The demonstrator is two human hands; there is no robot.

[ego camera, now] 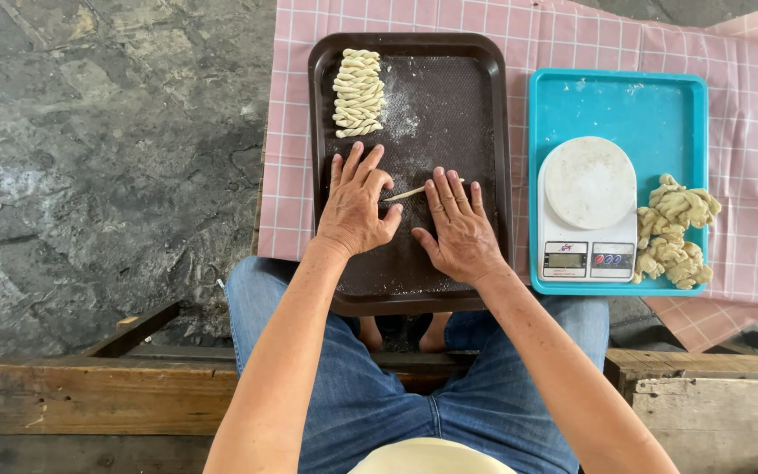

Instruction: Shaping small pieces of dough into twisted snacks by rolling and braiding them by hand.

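Both hands flat on a thin dough strand, dark tray.

The dough strand (405,193) lies on the brown tray (493,132), its long axis running left to right, tilted slightly up toward the right. The left hand (357,206) presses on its left end, the right hand (460,224) on its right end; both grips are released, palms down with fingers spread, grasping nothing. Finished twisted pieces (359,92) sit stacked at the tray's far left corner, well apart. A scale (585,211) and dough lumps (677,233) rest on the blue tray (625,96).

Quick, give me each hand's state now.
Left hand: open, flat, fingers on the dough strip.
Right hand: open, flat, fingers on the same strip; neither grips it.
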